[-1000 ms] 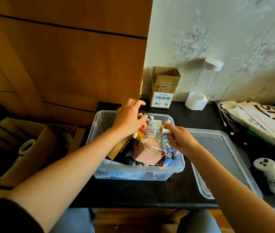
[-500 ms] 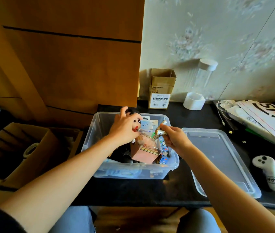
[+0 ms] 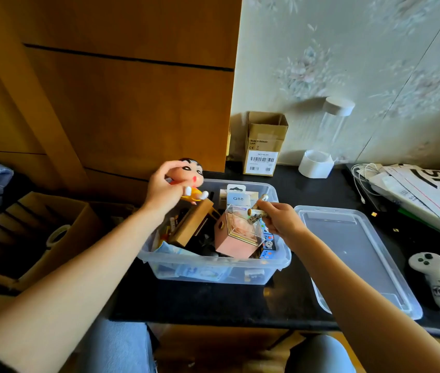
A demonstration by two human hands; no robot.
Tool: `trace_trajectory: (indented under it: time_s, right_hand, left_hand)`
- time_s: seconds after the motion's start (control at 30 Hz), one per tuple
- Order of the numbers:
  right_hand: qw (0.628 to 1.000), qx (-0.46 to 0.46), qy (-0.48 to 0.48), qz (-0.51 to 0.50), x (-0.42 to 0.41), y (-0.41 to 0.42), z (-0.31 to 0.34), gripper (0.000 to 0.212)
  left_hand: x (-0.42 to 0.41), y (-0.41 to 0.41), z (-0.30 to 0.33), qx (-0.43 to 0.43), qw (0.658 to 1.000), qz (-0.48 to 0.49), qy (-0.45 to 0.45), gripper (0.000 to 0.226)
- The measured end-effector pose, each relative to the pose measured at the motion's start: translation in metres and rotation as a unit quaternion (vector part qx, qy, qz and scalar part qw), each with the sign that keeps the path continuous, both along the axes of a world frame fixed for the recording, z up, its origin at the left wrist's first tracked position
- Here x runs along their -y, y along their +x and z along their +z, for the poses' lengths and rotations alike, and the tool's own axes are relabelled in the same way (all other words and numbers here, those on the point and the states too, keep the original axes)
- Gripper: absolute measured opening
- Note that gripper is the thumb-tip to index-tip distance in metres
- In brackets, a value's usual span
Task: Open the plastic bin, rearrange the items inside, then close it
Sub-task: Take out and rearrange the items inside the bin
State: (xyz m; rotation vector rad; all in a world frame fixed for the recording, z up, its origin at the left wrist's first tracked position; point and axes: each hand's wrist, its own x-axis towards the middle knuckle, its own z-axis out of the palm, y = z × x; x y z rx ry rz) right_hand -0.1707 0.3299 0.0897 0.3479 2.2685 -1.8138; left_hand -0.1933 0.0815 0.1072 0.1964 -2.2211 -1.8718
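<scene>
Since the earlier frames the cartoon figurine (image 3: 189,176) has been lifted out of the plastic bin (image 3: 213,270); it is now held above the bin's far left corner, where before it was down among the contents. The right hand's position is little changed.

Left hand (image 3: 163,189): fingers curled round the figurine's head and body, grip closed. Figurine tilted, head up and away, feet down toward the bin; long axis roughly head-to-foot, leaning right.

Right hand (image 3: 278,219): fingers closed in a pinch on two batteries (image 3: 257,210), held over the right half of the bin. One battery's long axis runs left-right, its end pointing left; the other is angled up and away.

Bin: set on the dark tabletop (image 3: 213,302), open, long axis left-right across the view. Lid (image 3: 353,254) laid flat just beside it on the right, not yet refitted.

Contents seen: pink box with clear top (image 3: 237,238) at centre right, tilted; brown box (image 3: 192,224) leaning at centre left; carded pack marked Q88 (image 3: 237,197) upright at the far wall. Smaller items beneath cannot be made out.

Progress, as judged: opening is done; rearranging is under way, with items in both hands still to be placed. Closing remains.

Elsewhere on the table: a cardboard carton (image 3: 264,144), a white controller (image 3: 434,278), papers (image 3: 423,189).
</scene>
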Motion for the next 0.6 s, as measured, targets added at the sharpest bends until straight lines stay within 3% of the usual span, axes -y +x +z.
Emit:
trace_trajectory:
  time_s: [0.07,0.17,0.3,0.37,0.43,0.47,0.53,0.6]
  right_hand:
    - [1.0,0.0,0.011,0.007,0.002,0.0,0.0,0.041]
    - [1.0,-0.001,0.021,0.007,0.003,0.0,0.0,0.041]
    - [1.0,0.0,0.025,0.006,0.004,0.0,-0.001,0.039]
    - [1.0,-0.001,0.028,0.003,0.004,0.0,-0.001,0.039]
    - [1.0,-0.003,0.024,-0.006,0.003,-0.001,-0.002,0.037]
    - [1.0,-0.005,0.021,-0.01,0.003,-0.002,-0.003,0.036]
    - [1.0,-0.008,0.013,-0.015,0.002,-0.001,-0.003,0.033]
    - [1.0,-0.011,0.008,-0.019,0.003,0.0,-0.003,0.032]
  left_hand:
    - [0.018,-0.001,-0.004,0.024,0.999,0.025,-0.012,0.045]
    - [0.03,0.0,-0.015,0.078,0.992,-0.013,-0.098,0.048]
    - [0.019,-0.001,-0.015,0.018,0.957,-0.026,-0.287,0.035]
    - [0.004,0.001,-0.007,-0.039,0.953,-0.062,-0.293,0.032]
    - [-0.017,0.004,0.001,-0.032,0.95,-0.19,-0.244,0.033]
    - [-0.028,0.005,0.002,-0.007,0.927,-0.259,-0.271,0.041]
    - [-0.047,0.003,-0.003,0.062,0.845,-0.351,-0.4,0.073]
    - [-0.061,0.0,-0.012,0.12,0.787,-0.373,-0.476,0.092]
